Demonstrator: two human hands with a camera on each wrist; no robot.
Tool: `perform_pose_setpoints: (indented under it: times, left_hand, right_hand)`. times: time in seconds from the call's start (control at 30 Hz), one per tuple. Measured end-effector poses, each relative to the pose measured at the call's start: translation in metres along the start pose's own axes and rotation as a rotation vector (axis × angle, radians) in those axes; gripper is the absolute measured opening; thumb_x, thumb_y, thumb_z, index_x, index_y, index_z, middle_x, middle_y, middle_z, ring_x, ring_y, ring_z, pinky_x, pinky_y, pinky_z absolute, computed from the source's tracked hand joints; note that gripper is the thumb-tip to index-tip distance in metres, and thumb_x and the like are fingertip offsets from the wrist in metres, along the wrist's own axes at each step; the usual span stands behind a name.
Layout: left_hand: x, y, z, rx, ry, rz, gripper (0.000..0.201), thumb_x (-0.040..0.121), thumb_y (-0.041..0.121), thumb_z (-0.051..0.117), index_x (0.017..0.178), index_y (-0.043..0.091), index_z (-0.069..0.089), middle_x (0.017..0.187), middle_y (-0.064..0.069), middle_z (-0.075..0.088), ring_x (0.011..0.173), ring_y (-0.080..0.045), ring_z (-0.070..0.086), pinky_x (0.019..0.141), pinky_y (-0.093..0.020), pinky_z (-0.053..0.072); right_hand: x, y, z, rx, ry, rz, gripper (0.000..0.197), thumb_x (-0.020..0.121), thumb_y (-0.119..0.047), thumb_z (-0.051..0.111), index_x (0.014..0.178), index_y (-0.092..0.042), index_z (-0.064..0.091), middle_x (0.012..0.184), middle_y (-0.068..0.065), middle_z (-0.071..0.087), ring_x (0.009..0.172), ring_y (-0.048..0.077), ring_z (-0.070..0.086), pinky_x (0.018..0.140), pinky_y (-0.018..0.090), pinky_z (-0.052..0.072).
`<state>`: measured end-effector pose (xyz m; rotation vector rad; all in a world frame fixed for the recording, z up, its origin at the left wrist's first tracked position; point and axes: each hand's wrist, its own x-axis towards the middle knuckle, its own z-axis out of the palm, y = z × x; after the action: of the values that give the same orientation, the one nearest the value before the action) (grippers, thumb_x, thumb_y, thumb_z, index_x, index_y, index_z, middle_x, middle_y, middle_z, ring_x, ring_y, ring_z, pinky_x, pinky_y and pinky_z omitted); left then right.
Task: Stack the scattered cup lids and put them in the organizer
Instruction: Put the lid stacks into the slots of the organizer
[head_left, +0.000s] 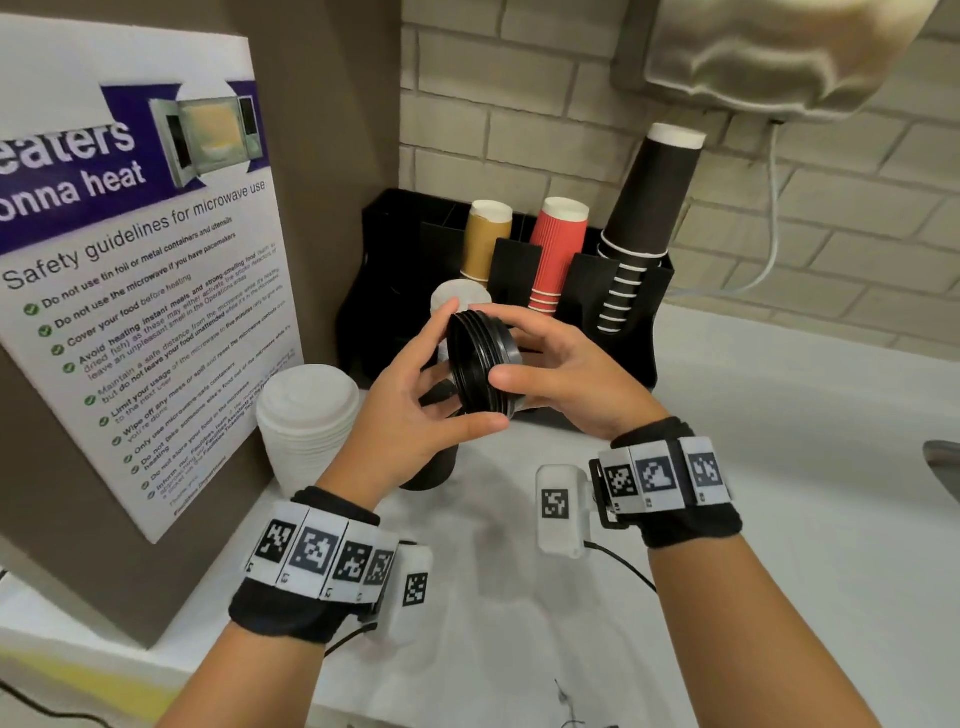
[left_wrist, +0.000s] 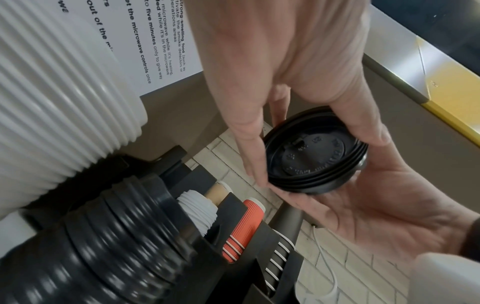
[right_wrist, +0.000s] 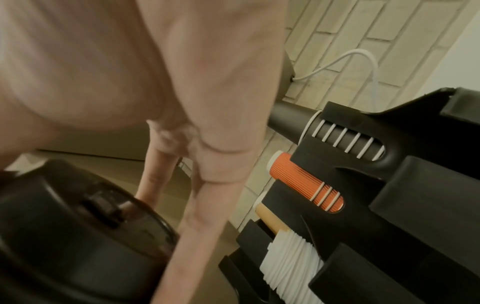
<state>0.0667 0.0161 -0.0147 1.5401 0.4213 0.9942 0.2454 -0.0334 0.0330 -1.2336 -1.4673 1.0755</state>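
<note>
Black plastic lids (head_left: 480, 364), light and probably slick, sit nested between your left hand (head_left: 410, 415) and right hand (head_left: 566, 374); fingers pinch the rims, so keep squeezing there.

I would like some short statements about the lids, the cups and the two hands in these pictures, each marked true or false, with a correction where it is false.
1. Both hands hold a small stack of black lids. True: the left hand and the right hand grip it together.
2. The held lids are white. False: they are black; the white lid stack stands on the counter.
3. The red cups stand in the black organizer. True.
4. The held lids already lie in the organizer. False: they are in the air in front of it.
5. The tallest cup stack is red. False: the black cups reach highest.
</note>
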Motion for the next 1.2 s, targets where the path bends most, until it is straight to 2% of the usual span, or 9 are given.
perform_pose_setpoints:
  times: [0.2, 0.3, 0.4, 0.5, 0.57, 0.63, 0.77, 0.97, 1.2]
  left_hand:
    - [0.004, 0.0, 0.003, 0.027, -0.031, -0.01, 0.104, 0.061, 0.021, 0.083, 0.147, 0.042, 0.027, 0.152, 0.011, 0.037, 0.136, -0.01, 0.044, 0.109, -0.042, 0.043]
    - [0.01, 0.002, 0.002, 0.108, -0.043, -0.002, 0.104, 0.063, 0.029, 0.081, 0.145, 0.046, 0.02, 0.155, 0.011, 0.031, 0.14, -0.009, 0.037, 0.113, -0.034, 0.036]
    - [0.014, 0.007, -0.005, 0.157, 0.045, -0.003, 0.087, 0.066, 0.039, 0.075, 0.139, 0.049, 0.03, 0.146, 0.013, 0.041, 0.128, -0.007, 0.05, 0.102, -0.025, 0.045]
    - [0.012, 0.011, -0.017, 0.18, 0.134, 0.028, 0.055, 0.076, 0.039, 0.071, 0.125, 0.049, 0.048, 0.122, 0.018, 0.057, 0.102, -0.002, 0.064, 0.084, -0.016, 0.052]
    - [0.009, 0.011, -0.023, 0.195, 0.168, 0.033, 0.047, 0.082, 0.031, 0.069, 0.122, 0.046, 0.051, 0.116, 0.015, 0.059, 0.094, -0.001, 0.065, 0.082, -0.017, 0.05]
    - [0.008, 0.01, -0.028, 0.207, 0.186, 0.026, 0.045, 0.084, 0.025, 0.069, 0.122, 0.044, 0.051, 0.116, 0.01, 0.059, 0.09, -0.003, 0.065, 0.085, -0.022, 0.049]
    - [0.007, 0.009, -0.034, 0.224, 0.187, 0.016, 0.044, 0.087, 0.019, 0.068, 0.119, 0.046, 0.053, 0.111, 0.014, 0.06, 0.092, -0.009, 0.066, 0.085, -0.023, 0.049]
    - [0.004, 0.008, -0.037, 0.23, 0.19, 0.009, 0.037, 0.087, 0.018, 0.067, 0.115, 0.041, 0.059, 0.111, 0.009, 0.062, 0.094, -0.022, 0.067, 0.09, -0.03, 0.052]
    - [0.003, 0.009, -0.038, 0.253, 0.195, -0.004, 0.032, 0.081, 0.028, 0.068, 0.11, 0.042, 0.063, 0.111, 0.013, 0.063, 0.088, -0.01, 0.067, 0.089, -0.028, 0.051]
  right_hand:
    - [-0.003, -0.006, 0.0, -0.144, 0.067, -0.059, 0.067, 0.072, -0.022, 0.081, 0.133, -0.022, 0.053, 0.116, 0.007, 0.065, 0.109, 0.02, 0.064, 0.096, 0.045, 0.052]
    - [0.003, -0.008, -0.008, -0.187, 0.067, -0.093, 0.063, 0.073, -0.019, 0.081, 0.13, -0.023, 0.055, 0.118, 0.006, 0.063, 0.109, 0.02, 0.063, 0.093, 0.039, 0.053]
    - [0.019, -0.009, -0.033, -0.127, 0.233, -0.103, 0.061, 0.07, -0.023, 0.082, 0.126, -0.03, 0.057, 0.118, 0.005, 0.062, 0.106, 0.021, 0.065, 0.076, 0.034, 0.058]
    - [0.039, -0.001, -0.068, -0.191, 0.517, -0.1, 0.064, 0.07, -0.028, 0.084, 0.126, -0.031, 0.053, 0.119, 0.002, 0.061, 0.107, 0.017, 0.064, 0.083, 0.032, 0.057]
    - [0.051, 0.013, -0.08, -0.372, 0.576, -0.095, 0.069, 0.069, -0.029, 0.085, 0.129, -0.027, 0.049, 0.115, -0.007, 0.06, 0.103, 0.006, 0.06, 0.084, 0.017, 0.05]
    - [0.063, 0.029, -0.084, -0.585, 0.508, -0.045, 0.073, 0.068, -0.028, 0.085, 0.13, -0.023, 0.046, 0.116, -0.008, 0.057, 0.105, 0.008, 0.057, 0.087, 0.02, 0.047]
    - [0.078, 0.063, -0.077, -1.038, 0.345, 0.143, 0.077, 0.068, -0.026, 0.084, 0.129, -0.02, 0.038, 0.129, 0.007, 0.053, 0.118, 0.03, 0.049, 0.099, 0.048, 0.041]
    - [0.091, 0.091, -0.06, -1.523, 0.15, 0.332, 0.073, 0.067, -0.033, 0.081, 0.123, -0.013, 0.039, 0.121, 0.006, 0.056, 0.115, 0.027, 0.048, 0.097, 0.046, 0.034]
    - [0.103, 0.105, -0.049, -1.673, -0.093, 0.453, 0.077, 0.076, -0.036, 0.073, 0.139, -0.015, 0.034, 0.121, 0.005, 0.057, 0.114, 0.026, 0.053, 0.091, 0.039, 0.039]
